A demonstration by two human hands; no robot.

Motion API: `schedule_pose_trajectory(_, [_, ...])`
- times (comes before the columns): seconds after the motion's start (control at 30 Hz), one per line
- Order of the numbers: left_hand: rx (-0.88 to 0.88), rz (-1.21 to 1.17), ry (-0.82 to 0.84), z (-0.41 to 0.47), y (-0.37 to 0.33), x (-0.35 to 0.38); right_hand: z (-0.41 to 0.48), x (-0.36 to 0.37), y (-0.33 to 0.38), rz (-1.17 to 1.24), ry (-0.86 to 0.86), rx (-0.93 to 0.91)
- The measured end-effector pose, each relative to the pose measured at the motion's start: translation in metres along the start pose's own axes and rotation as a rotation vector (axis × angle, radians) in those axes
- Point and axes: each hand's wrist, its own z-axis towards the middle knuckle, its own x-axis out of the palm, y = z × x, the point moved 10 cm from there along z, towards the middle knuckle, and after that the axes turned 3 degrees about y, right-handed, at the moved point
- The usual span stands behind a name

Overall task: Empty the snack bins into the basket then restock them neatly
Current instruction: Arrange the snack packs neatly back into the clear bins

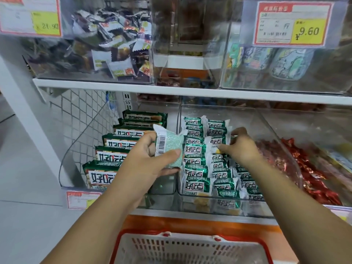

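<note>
My left hand (152, 159) grips a small green-and-white snack packet (167, 147), barcode side up, held above the gap between two clear bins. My right hand (240, 145) reaches into the middle clear bin (209, 204), fingers pinched on a packet in the right-hand row of small green packets (196, 161), which lie in neat columns. The left clear bin (76, 149) holds a row of larger green snack packs (114, 149). A white basket with a red rim (182, 248) sits below the shelf, directly under my arms; the part I see holds nothing.
A clear bin of red-wrapped snacks (308, 172) stands to the right. The upper shelf (171, 89) carries more clear bins with mixed wrapped sweets (114, 46) and price tags (291, 23). White floor lies to the left.
</note>
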Motion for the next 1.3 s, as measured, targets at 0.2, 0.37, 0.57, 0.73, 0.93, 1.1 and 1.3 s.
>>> schedule_pose_trajectory(0.2, [-0.024,0.106,0.083,-0.001,-0.002,0.012,-0.025,-0.042,0.038,0.067,-0.106,-0.163])
schedule_pose_trajectory(0.37, [-0.007,0.120,0.131,-0.010,-0.006,0.027,-0.111,-0.021,0.100,0.352,0.384,-0.354])
schedule_pose_trajectory(0.57, [-0.046,0.179,0.210,-0.026,0.001,0.046,-0.141,-0.015,0.083,0.558,0.431,-0.305])
schedule_pose_trajectory(0.73, [-0.136,0.206,0.283,-0.037,0.014,0.054,-0.150,-0.023,0.062,0.738,0.500,-0.227])
schedule_pose_trajectory(0.93, [-0.039,0.273,0.214,-0.038,0.006,0.052,-0.164,-0.019,0.055,0.860,0.676,-0.143])
schedule_pose_trajectory(1.1, [0.092,0.412,0.127,-0.034,-0.002,0.046,-0.163,-0.016,0.050,0.890,0.663,-0.033])
schedule_pose_trajectory(1.3, [0.076,0.362,0.154,-0.035,-0.002,0.050,-0.149,-0.012,0.046,0.862,0.578,-0.057])
